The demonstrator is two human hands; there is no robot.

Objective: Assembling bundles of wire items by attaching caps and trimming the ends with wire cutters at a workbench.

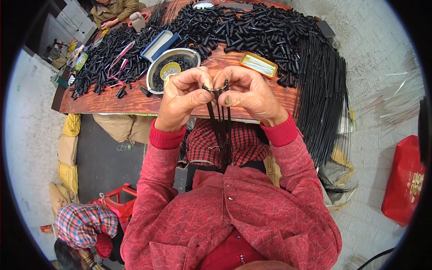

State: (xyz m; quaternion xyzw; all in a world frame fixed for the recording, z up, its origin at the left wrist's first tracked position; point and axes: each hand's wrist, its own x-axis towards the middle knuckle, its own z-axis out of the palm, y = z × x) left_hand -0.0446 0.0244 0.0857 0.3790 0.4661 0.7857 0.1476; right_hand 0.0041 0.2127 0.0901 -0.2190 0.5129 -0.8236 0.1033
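Note:
Above the table's near edge, my left hand [182, 99] and my right hand [258, 94] are close together, thumbs pinched against fingers. A thin pale wire [215, 89] curves between the two pinches. Several slim black ribs [220, 121] hang from it toward my lap, apparently strung on it by their upper ends. My left fingertips close on the wire's left part beside a black rib end. At the other side, my right fingertips pinch the wire and a rib end; a thin tip sticks up above them. The exact grip is partly hidden by the thumbs.
A steel bowl [150, 80] holds small black parts and a round yellow dish [171, 69]. Nearby are a yellow tin [260, 65], a blue case [163, 46], heaped black tubes [252, 33] and long black rods [318, 94]. Other people sit far left and lower left, near a red stool [120, 200].

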